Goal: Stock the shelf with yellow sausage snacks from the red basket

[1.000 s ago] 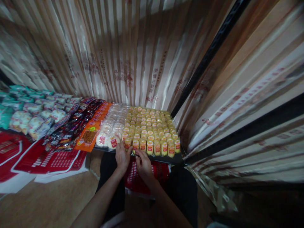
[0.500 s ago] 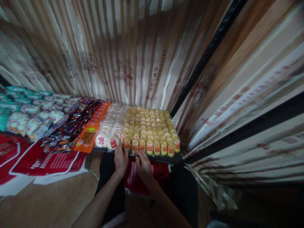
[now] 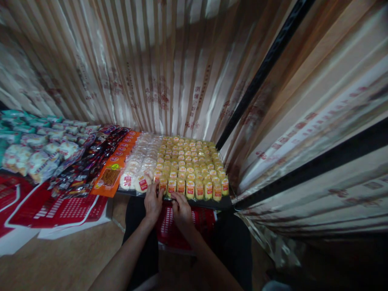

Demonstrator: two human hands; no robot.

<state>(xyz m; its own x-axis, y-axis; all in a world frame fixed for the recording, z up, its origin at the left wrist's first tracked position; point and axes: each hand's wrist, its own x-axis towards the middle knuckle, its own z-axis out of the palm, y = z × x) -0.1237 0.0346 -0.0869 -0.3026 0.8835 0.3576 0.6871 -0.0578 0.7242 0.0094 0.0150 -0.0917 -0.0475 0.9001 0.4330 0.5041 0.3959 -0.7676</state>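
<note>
Small wrapped yellow cakes (image 3: 190, 188) with red-and-white labels stand in close rows on a dark shelf (image 3: 222, 203). My left hand (image 3: 153, 202) is at the front left of these rows, its fingers and thumb closed about the lower part of a front wrapped cake (image 3: 163, 184). Beside it, my right hand (image 3: 182, 210) has its fingers stretched toward the shelf's front edge, the tips at the foot of a neighbouring cake (image 3: 171, 187). No item shows in the right hand. White round wrapped crackers (image 3: 142, 182) lie just left of my left hand.
Left along the shelf are orange snack packs (image 3: 106, 178), dark shiny packets (image 3: 83, 171) and white-and-green bags (image 3: 42, 163). Red printed bags (image 3: 60, 208) hang below. Plastic-covered stacks (image 3: 169, 81) rise behind, and a black upright post (image 3: 251, 97) stands at right.
The view has shifted slightly, so the left goods sit a little further left. Both hands stay at nearly the same place by the front cakes.
</note>
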